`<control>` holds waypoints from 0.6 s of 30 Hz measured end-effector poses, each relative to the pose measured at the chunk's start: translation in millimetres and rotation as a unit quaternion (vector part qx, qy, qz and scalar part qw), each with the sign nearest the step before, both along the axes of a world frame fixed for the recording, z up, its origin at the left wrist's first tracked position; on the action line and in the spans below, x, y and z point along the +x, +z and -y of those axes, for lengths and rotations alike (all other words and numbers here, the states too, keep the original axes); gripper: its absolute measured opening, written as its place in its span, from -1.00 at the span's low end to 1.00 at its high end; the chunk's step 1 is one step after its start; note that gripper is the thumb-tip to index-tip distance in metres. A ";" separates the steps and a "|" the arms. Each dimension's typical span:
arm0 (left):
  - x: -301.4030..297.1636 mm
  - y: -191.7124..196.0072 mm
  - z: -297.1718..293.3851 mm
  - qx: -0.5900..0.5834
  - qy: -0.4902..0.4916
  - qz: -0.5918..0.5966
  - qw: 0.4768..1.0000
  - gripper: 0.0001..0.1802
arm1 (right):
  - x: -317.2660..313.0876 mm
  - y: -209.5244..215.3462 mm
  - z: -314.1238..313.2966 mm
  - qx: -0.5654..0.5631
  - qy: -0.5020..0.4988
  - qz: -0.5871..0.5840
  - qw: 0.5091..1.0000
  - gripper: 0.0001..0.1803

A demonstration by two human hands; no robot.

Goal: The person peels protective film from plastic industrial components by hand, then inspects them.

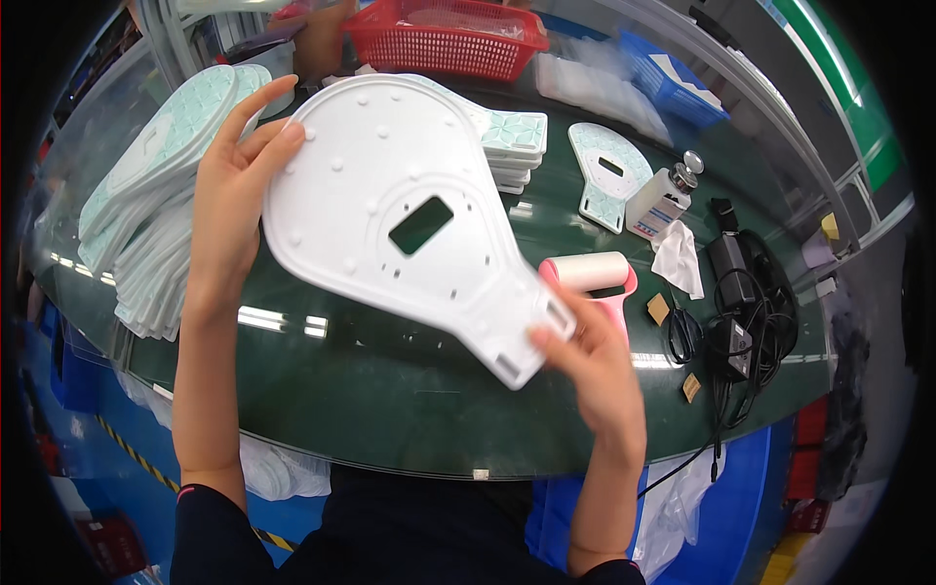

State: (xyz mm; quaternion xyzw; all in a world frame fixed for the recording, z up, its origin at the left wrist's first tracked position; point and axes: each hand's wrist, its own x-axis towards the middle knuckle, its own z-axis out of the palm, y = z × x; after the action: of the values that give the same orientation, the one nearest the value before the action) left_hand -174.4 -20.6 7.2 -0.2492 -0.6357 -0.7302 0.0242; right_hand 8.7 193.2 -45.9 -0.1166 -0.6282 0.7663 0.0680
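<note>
a white panel (pixel 331 195) is up over the green bench (pixel 370 390), left hand (pixel 234 190) pinching its rim at ten o'clock, right hand (pixel 595 361) clamped on the narrow end at four! looks mid-handling; with a big stack (pixel 156 224) at nine and a smaller stack (pixel 517 136) at two, which are done, can't tell. roller (pixel 590 271) past three; the panel blocks part of the smaller stack.

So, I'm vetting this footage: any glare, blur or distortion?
Head view: bright glare streaks on the green table; head view: right hand looks slightly blurred, while the white panel's raised dots look distinct; head view: fisheye bowing, black corners.
</note>
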 end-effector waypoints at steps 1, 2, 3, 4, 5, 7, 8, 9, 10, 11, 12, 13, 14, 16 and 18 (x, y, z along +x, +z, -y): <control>-14.9 -3.1 -0.7 -0.017 0.010 -0.002 1.000 -0.58 | -17.8 6.9 -10.7 0.028 -0.056 -0.035 0.997 -0.55; -30.2 -8.6 -2.2 -0.017 0.004 -0.003 1.000 -0.58 | -35.5 24.0 -17.8 0.102 -0.095 -0.029 0.990 -0.57; -43.3 -12.5 -7.9 -0.022 0.027 -0.001 0.999 -0.56 | -53.0 26.9 -33.2 0.161 -0.124 -0.062 0.977 -0.59; -56.3 -16.4 -9.4 -0.032 0.059 -0.001 0.998 -0.55 | -75.3 30.8 -40.0 0.210 -0.146 -0.108 0.961 -0.58; -66.7 -16.7 -11.1 -0.009 0.074 -0.006 0.997 -0.55 | -97.5 32.5 -50.8 0.256 -0.155 -0.125 0.946 -0.56; -94.9 -28.9 -20.8 0.011 0.107 -0.019 0.994 -0.54 | -133.2 36.8 -63.3 0.334 -0.201 -0.152 0.908 -0.57; -95.6 -29.6 -30.5 0.028 0.122 -0.034 0.992 -0.55 | -147.6 33.6 -68.5 0.323 -0.214 -0.160 0.908 -0.56; -108.5 -41.2 -34.3 0.018 0.127 -0.078 0.989 -0.55 | -159.1 26.6 -71.1 0.335 -0.224 -0.182 0.897 -0.55; -122.0 -54.7 -39.2 0.009 0.133 -0.122 0.984 -0.55 | -168.4 17.9 -73.8 0.347 -0.232 -0.204 0.886 -0.54; -126.7 -65.6 -45.9 -0.086 0.158 -0.175 0.968 -0.55 | -173.2 6.7 -77.8 0.424 -0.246 -0.190 0.851 -0.54; -126.6 -72.6 -43.2 -0.183 0.188 -0.225 0.938 -0.56 | -168.5 6.4 -65.6 0.466 -0.220 -0.149 0.844 -0.51; -116.4 -70.7 -46.6 -0.212 0.197 -0.164 0.943 -0.58 | -169.2 -3.2 -60.6 0.504 -0.224 -0.158 0.819 -0.48; -123.8 -78.9 -46.1 -0.188 0.193 -0.160 0.950 -0.62 | -170.3 -11.8 -56.1 0.541 -0.228 -0.166 0.792 -0.45; -124.9 -80.6 -42.1 -0.171 0.193 -0.160 0.953 -0.64 | -167.8 -11.7 -43.8 0.491 -0.179 -0.150 0.839 -0.43; -125.3 -75.5 -43.8 -0.179 0.203 -0.167 0.948 -0.65 | -174.9 -15.7 -43.1 0.470 -0.183 -0.199 0.840 -0.45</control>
State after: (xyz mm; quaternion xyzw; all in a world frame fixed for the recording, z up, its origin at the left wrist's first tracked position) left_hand -299.7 23.2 -68.4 -0.2341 -0.7797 -0.5321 0.2328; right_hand -166.2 236.3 -61.6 -0.0281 -0.8531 0.3592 0.3774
